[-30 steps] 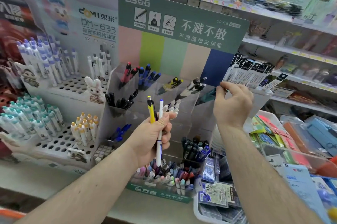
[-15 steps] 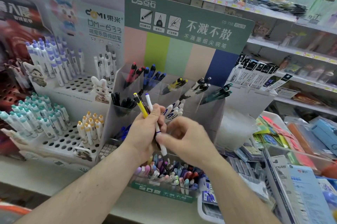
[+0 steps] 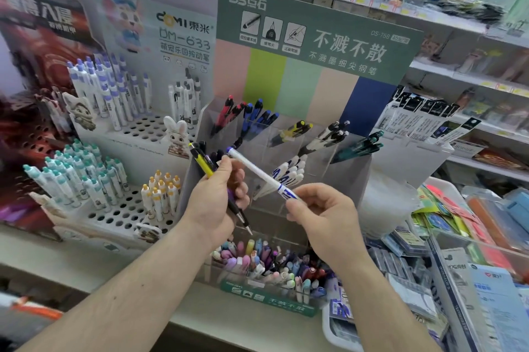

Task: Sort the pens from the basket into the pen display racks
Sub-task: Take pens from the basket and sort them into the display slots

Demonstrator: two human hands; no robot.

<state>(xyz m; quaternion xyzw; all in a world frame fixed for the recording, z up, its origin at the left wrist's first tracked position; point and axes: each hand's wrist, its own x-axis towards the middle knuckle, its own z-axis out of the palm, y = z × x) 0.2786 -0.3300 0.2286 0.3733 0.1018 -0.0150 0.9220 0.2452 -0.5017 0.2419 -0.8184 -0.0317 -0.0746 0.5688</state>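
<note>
The right hand (image 3: 320, 215) now pinches the white-and-blue pen (image 3: 262, 175), drawn free of the left hand (image 3: 216, 198), which still grips the yellow-and-black pen (image 3: 204, 164).

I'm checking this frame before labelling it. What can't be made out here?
- Basket: not visible in the head view, so the pens' source is unknown.
- Yellow pen: middle hidden by the left hand.
- White pen: tip end hidden in the right hand.
- Print on the white pen: too small to read.
- Top shelf goods: blurred.
</note>
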